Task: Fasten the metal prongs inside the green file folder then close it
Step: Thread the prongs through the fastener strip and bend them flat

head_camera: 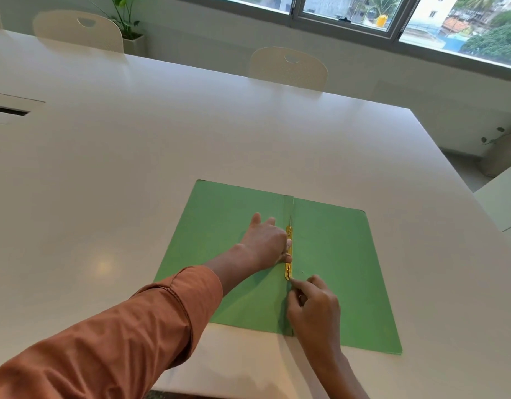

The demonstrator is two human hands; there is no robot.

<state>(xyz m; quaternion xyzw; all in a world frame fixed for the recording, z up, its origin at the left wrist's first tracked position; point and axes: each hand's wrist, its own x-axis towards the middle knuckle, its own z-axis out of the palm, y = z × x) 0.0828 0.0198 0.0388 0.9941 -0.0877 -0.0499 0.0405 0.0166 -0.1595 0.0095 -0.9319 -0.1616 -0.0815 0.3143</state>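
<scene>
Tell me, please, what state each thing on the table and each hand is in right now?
green file folder: open, lying flat on the white table.
metal fastener strip: lying along the folder's spine fold, not yet covered.
left hand: pressed down beside the strip, fingers on it.
right hand: fingers pinched at the strip's near end; what they pinch is too small to tell.

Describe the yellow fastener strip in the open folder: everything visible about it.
The fastener strip is a narrow, glossy yellow-gold bar, metal by its look, lying flat along the centre crease of the open green folder. It runs lengthwise away from the person. The left hand presses on its middle, covering part of it; the right hand pinches at its near end. Small details on it are too blurred to tell.
</scene>
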